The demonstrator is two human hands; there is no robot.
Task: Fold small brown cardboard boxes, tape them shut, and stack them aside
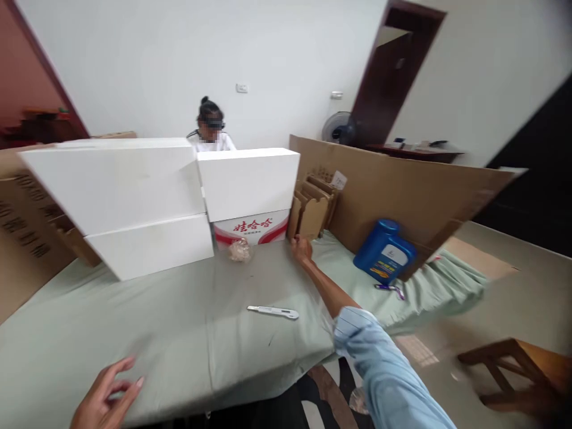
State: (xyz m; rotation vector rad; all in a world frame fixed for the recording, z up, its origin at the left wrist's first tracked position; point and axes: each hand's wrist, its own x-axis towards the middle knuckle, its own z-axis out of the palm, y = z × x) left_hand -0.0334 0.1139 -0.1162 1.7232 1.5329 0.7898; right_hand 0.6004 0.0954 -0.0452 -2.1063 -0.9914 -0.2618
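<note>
My left hand is low at the left, above the green-grey tablecloth. Its fingers are apart and hold nothing. My right hand reaches forward, its fingers bent at the lower corner of a folded cardboard piece. Other brown pieces stand upright behind that one. Between my hands a white utility knife lies with its blade end to the left. A crumpled clear plastic wrap sits in front of a red-and-white printed box.
White boxes are stacked at the back left. Cardboard panels wall off both sides. A blue jug stands at the right with a purple pen before it. A person is behind the boxes. A wooden stool is at lower right.
</note>
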